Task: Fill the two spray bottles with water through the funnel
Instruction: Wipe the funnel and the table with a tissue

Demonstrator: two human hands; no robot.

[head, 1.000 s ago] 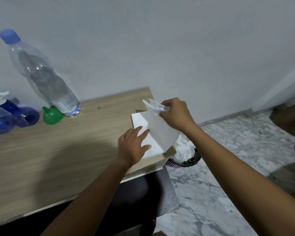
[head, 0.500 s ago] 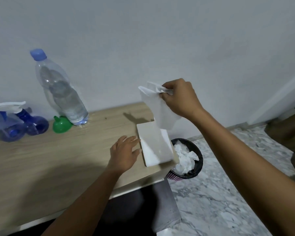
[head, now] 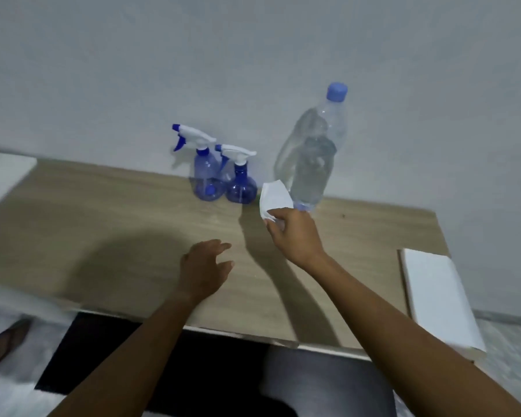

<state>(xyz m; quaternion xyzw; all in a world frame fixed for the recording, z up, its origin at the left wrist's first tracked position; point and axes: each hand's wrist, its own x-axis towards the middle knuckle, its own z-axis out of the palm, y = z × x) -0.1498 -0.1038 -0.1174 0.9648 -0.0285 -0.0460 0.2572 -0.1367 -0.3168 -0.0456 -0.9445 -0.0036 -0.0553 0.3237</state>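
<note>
The right hand (head: 292, 233) pinches a tissue (head: 274, 198) at the base of the water bottle (head: 310, 164); the left hand (head: 205, 269) hovers open, nearer. Two spray bottles (head: 241, 188) stand just left of it. Best wipe lightly, without toppling it.

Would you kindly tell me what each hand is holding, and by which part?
The right hand pinches a white tissue by its lower edge; the left hand holds nothing, its fingers relaxed.

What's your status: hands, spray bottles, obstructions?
Left hand open over table; right hand pinches tissue. Rear spray bottle, front spray bottle upright, trigger heads on; water bottle capped. No clear view of funnel.
</note>
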